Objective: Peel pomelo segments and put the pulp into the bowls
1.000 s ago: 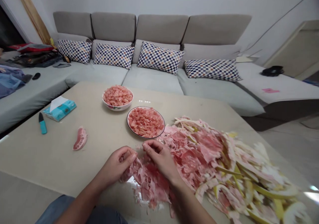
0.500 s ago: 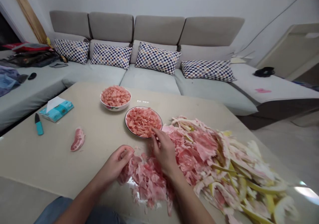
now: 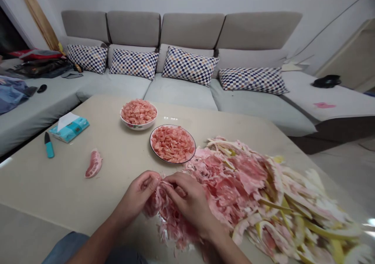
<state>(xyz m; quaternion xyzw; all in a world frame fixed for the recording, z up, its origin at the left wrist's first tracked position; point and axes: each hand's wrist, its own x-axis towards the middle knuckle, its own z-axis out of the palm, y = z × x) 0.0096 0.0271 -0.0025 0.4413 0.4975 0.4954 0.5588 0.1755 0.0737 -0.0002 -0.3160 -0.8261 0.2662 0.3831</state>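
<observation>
My left hand (image 3: 143, 193) is closed round a pomelo segment (image 3: 152, 201), whose pink membrane hangs below the fingers. Against it, my right hand (image 3: 187, 197) pinches the membrane at the segment's upper edge, the fingertips of both hands almost meeting. Under them lies a heap of torn pink membrane (image 3: 172, 227). Just beyond, a dark-rimmed plate (image 3: 151, 143) holds peeled pomelo pulp (image 3: 172, 143). Further back stands a flowered white bowl (image 3: 137, 126) piled with more pulp (image 3: 138, 112). One unpeeled segment (image 3: 94, 164) rests on the table to the left.
Pomelo rinds (image 3: 304, 225) and membranes (image 3: 228, 170) cover the table's right side. At the left lie a knife (image 3: 49, 146) with a turquoise handle and a blue tissue pack (image 3: 70, 128). A grey sofa (image 3: 181, 94) with checkered cushions (image 3: 190, 65) stands behind the table (image 3: 123, 154).
My right hand has come back from the plate's edge to the segment in my left hand and now grips its membrane. The view has shifted slightly.
</observation>
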